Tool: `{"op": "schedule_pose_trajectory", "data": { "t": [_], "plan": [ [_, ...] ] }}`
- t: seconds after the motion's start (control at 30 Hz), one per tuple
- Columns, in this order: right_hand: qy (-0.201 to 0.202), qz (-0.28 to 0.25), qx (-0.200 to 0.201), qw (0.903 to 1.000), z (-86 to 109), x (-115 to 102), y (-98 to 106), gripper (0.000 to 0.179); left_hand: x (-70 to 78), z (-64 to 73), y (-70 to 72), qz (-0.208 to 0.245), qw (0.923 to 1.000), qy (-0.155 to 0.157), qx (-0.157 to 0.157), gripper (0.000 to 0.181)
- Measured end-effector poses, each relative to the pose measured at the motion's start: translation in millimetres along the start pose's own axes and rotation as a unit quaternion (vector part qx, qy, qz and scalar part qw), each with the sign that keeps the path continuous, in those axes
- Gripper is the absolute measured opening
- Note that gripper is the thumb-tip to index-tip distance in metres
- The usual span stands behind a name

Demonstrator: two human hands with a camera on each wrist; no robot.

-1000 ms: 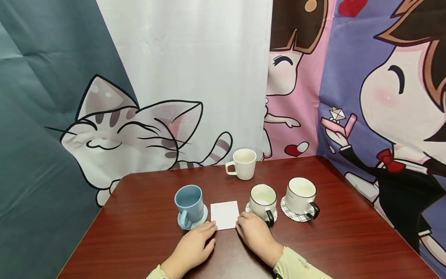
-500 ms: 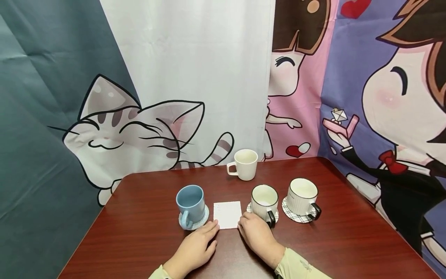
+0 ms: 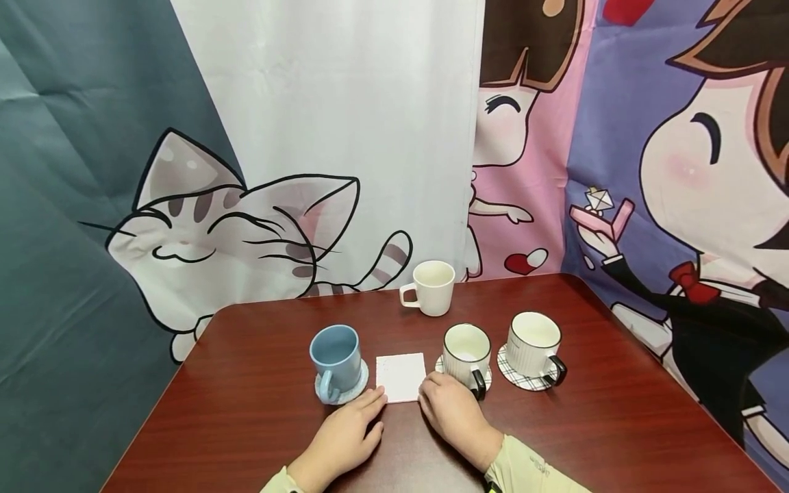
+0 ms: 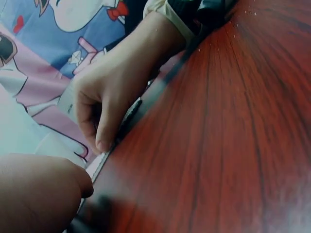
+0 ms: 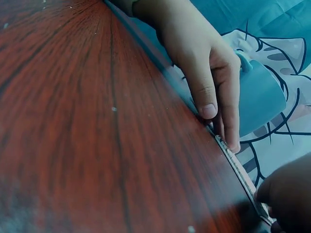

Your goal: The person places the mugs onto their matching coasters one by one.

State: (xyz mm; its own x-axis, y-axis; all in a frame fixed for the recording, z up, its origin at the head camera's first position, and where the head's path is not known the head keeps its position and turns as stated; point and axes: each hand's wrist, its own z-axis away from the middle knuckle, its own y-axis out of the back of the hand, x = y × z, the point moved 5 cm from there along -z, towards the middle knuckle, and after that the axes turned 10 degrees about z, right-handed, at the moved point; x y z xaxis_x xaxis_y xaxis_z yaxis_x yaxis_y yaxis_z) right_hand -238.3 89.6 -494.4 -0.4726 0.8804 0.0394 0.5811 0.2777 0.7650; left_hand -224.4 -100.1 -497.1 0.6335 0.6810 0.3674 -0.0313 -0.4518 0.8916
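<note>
Between my two hands a white square coaster (image 3: pixel 401 376) lies flat on the table. My left hand (image 3: pixel 345 435) rests beside it with straight fingers, their tips touching its left edge near the front corner. The fingers of my right hand (image 3: pixel 453 418) are loosely bent and touch the opposite edge; in the left wrist view its thumb (image 4: pixel 104 136) points down at the coaster's rim. Left of the coaster a blue mug (image 3: pixel 335 359) stands on a round pale-blue coaster (image 3: pixel 360 383). Close behind my right hand is a ribbed white mug (image 3: pixel 466 349) with a black handle, on a round checked coaster (image 3: pixel 439 366).
A matching black-handled mug (image 3: pixel 533 342) stands farther right on another checked coaster (image 3: pixel 511 373). At the back is a plain white mug (image 3: pixel 433 291), its handle to the left. The dark red table (image 3: pixel 246 397) meets a cartoon-printed cloth (image 3: pixel 370 137) behind it.
The head view shifts slightly. Both hands, the square coaster and the mugs keep their places relative to one another.
</note>
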Motion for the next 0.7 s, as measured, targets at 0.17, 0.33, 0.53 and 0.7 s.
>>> {"op": "schedule_pose_trajectory", "data": {
  "t": [0.17,0.33,0.53,0.7],
  "plan": [
    [0.012,0.003,0.006,0.9999,0.3,0,0,0.010,9.0,-5.1,8.8,0.004,0.9998,0.004,0.018,0.045],
    [0.012,0.006,0.002,0.9999,-0.1,1,-1,0.008,27.1,-28.6,32.5,0.050,0.9955,0.029,0.075,0.041],
    [0.009,-0.002,-0.008,0.9999,1.1,-1,-1,0.005,53.5,-72.8,75.3,0.134,0.9770,0.066,0.152,0.033],
    [0.011,-0.002,0.005,0.9999,0.9,-1,0,0.007,48.9,-123.3,100.8,0.205,0.9504,0.140,0.188,0.033]
  ]
}}
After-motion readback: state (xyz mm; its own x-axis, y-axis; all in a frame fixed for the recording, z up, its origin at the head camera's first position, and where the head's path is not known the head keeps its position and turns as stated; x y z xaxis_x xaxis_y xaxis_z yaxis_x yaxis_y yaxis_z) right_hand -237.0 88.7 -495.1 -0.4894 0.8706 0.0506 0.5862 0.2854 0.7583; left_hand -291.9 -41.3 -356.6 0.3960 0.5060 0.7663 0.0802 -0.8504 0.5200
